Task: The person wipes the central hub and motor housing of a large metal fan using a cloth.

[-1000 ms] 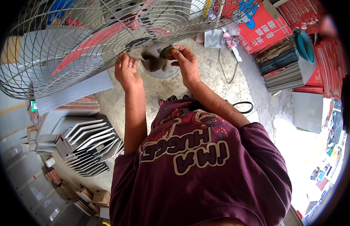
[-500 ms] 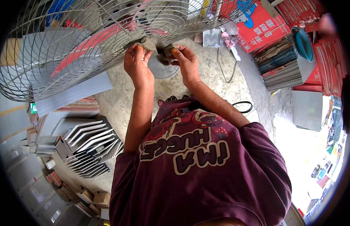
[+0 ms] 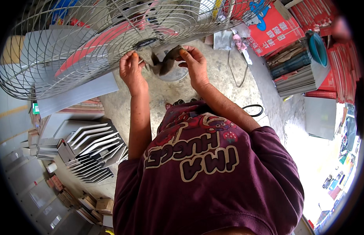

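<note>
A dirty grey-brown rag [image 3: 165, 65] hangs in a loose sag between my two hands, in front of the lower part of a big wire fan guard [image 3: 107, 64]. My left hand [image 3: 133, 73] pinches a paler, blurred end of it between thumb and fingers, close to the wires. On the other side, my right hand [image 3: 194, 66] is closed on the darker end, thumb tip showing on top. Behind the guard are red fan blades [image 3: 92, 46], and a dark oval badge [image 3: 146, 42] sits at its centre, just above the rag.
Below the rag stands a round grey base [image 3: 172, 74] on the concrete floor [image 3: 229, 94]. Racked tile panels [image 3: 92, 147] are at the left. At the right lie a red printed carton [image 3: 274, 29], a teal basin [image 3: 317, 49] and stacked tiles [image 3: 295, 76].
My left hand has moved left and slightly down, away from my right hand. The rag, bunched between them before, is now spread wider, and the fan's centre badge shows.
</note>
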`<act>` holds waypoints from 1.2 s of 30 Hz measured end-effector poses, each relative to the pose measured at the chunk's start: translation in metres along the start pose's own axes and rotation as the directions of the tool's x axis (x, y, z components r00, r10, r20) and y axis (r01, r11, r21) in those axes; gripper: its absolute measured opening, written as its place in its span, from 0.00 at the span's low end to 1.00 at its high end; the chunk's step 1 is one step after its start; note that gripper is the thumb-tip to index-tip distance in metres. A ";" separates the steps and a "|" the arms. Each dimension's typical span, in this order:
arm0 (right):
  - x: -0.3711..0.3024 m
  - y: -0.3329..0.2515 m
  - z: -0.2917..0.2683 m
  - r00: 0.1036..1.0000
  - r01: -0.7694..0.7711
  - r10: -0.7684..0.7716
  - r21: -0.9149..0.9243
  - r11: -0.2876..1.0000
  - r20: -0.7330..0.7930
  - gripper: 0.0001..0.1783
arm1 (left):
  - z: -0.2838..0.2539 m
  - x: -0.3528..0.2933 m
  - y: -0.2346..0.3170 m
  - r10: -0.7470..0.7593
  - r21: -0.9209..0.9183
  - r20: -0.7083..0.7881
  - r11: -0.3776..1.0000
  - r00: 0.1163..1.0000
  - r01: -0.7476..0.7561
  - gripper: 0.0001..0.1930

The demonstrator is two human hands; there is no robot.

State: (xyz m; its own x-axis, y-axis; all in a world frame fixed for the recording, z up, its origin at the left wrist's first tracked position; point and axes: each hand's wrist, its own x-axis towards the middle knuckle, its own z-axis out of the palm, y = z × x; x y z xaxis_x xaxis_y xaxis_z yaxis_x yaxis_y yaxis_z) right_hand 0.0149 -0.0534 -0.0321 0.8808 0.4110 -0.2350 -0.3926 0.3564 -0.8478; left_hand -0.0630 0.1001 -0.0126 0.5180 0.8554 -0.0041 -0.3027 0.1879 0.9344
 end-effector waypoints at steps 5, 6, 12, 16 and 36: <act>0.005 0.005 0.000 0.997 0.079 -0.079 -0.033 0.996 0.005 0.10 | -0.015 0.011 0.015 0.260 0.192 0.139 0.940 0.956 -0.283 0.06; 0.005 0.005 0.000 0.995 0.101 -0.101 -0.048 0.994 0.006 0.10 | -0.016 0.011 0.020 0.267 0.251 0.134 0.922 0.954 -0.294 0.05; 0.014 0.009 -0.009 0.983 0.176 -0.138 -0.402 0.898 0.123 0.11 | -0.032 0.014 0.025 0.329 0.341 0.260 0.848 0.908 -0.405 0.04; 0.016 0.008 -0.017 0.959 0.284 -0.180 -0.769 0.572 0.220 0.12 | -0.026 0.008 0.046 0.236 0.476 0.300 0.803 0.924 -0.360 0.04; 0.014 0.002 -0.023 0.943 0.332 -0.059 -0.922 0.202 0.326 0.08 | -0.060 0.016 0.089 0.022 0.606 0.392 0.746 0.920 -0.276 0.11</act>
State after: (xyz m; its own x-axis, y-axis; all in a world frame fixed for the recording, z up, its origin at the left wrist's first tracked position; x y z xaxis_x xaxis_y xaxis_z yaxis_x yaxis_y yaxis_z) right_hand 0.0323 -0.0666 -0.0482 0.7678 0.6405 -0.0162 0.4569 -0.5651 -0.6870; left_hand -0.1297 0.1593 0.0496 0.7837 0.6012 0.1561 0.1163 -0.3889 0.9139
